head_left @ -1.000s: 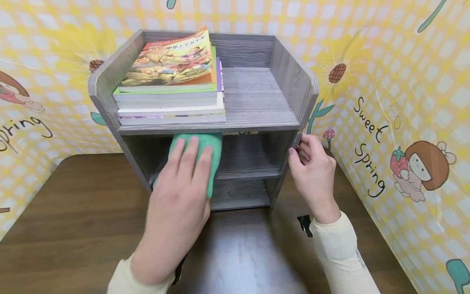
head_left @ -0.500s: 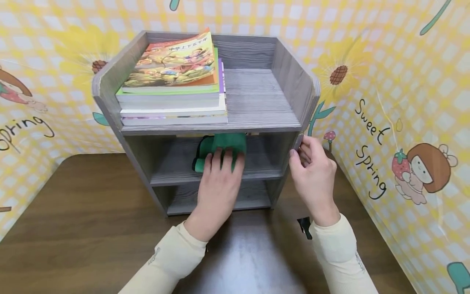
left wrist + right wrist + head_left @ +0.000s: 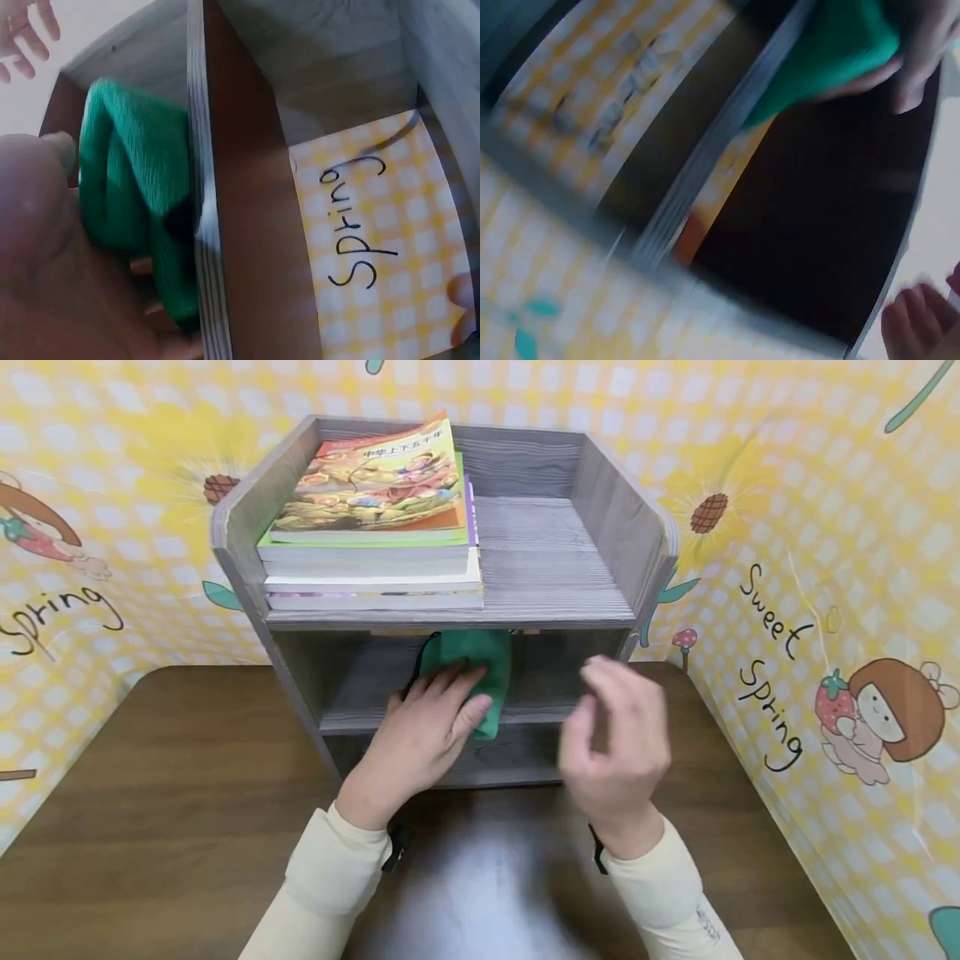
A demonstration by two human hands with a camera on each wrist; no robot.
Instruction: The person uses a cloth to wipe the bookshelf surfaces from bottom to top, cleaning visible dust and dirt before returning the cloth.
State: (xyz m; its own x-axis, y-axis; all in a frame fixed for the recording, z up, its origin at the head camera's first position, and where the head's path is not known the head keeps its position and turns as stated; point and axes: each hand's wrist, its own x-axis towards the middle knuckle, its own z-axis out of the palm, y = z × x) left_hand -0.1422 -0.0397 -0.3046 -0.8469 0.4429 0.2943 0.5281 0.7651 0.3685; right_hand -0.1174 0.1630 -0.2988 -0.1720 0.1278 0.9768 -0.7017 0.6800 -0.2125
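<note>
Head view: left hand point(image 3: 416, 735) clamped on green cloth point(image 3: 491, 653), right hand point(image 3: 628, 750) midair, loosely curved, thumb apart.

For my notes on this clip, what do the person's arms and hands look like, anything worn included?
The left hand and right hand are ungloved. The left sleeve and right sleeve are long and cream, bulging near the wrists. Small grey lettering, too blurred to read, marks the right one. Something black shows at each wrist.
</note>
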